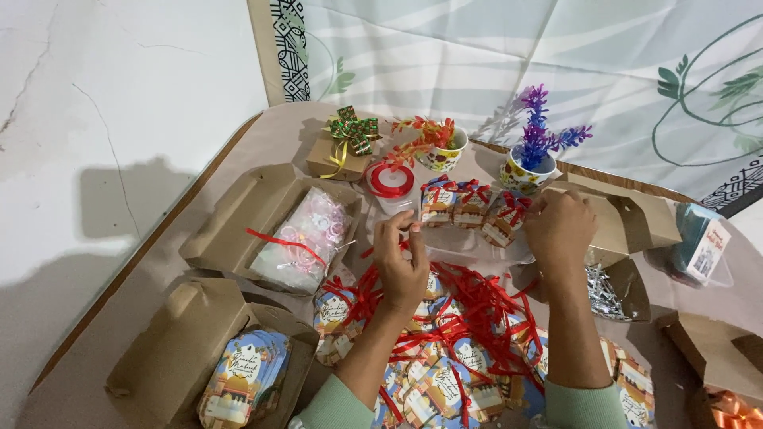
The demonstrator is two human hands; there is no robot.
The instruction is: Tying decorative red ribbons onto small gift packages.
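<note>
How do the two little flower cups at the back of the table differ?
The left cup holds orange-red sprigs that lean left; the right cup holds purple sprigs that stand upright. The left cup sits behind the red ribbon spool, the right cup just beyond the right hand. Both are small, white and patterned.

Under my hands, glossy red satin ribbon point(477, 306) tangles over smooth printed paper tags point(445, 381). Matt brown cardboard boxes point(238, 210) sit around me, one holding shiny crinkled plastic bags point(306, 238).
</note>
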